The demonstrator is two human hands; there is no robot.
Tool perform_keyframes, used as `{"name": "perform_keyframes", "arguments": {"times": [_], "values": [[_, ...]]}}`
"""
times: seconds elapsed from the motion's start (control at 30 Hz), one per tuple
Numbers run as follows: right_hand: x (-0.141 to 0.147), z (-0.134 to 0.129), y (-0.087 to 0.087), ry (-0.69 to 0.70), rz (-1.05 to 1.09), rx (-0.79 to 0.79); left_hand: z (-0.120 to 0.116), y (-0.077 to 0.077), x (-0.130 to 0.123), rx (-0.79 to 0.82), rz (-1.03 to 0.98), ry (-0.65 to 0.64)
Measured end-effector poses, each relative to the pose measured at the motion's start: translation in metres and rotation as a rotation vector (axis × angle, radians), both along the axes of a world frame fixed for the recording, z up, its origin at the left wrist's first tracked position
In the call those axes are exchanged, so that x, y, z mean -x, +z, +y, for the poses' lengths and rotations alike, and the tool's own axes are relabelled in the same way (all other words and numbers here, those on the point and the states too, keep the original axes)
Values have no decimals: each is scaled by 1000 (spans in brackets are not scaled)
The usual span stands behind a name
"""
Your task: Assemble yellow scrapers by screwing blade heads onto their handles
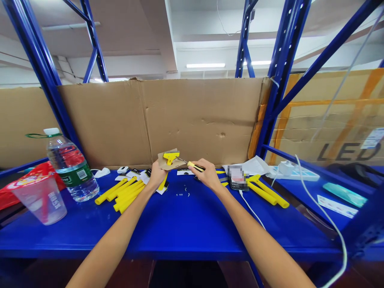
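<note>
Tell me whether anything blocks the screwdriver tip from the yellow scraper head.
Nothing visible blocks it. The screwdriver in the right hand points straight at the yellow scraper head, which sits on a brown card held in the left hand.

Blue steel shelf point(192, 236): yellow plastic handles point(124, 194) piled left, water bottle point(72, 168) upright, tiny metal parts point(183, 193) (kind unclear) mid-shelf.

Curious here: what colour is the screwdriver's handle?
The screwdriver handle is yellow and black, clearest in the head view.
</note>
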State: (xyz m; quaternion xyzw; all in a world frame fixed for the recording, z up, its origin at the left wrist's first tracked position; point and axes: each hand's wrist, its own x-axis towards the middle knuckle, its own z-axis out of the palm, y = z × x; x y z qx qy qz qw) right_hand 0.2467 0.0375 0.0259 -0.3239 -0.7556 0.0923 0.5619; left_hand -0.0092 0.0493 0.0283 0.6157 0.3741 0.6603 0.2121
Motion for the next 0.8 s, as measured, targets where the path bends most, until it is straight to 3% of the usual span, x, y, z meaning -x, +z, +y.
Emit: {"name": "perform_keyframes", "arguments": {"times": [0.8], "values": [[-1,-5,4,1,12,35,-10,8,0,-51,76,-9]]}}
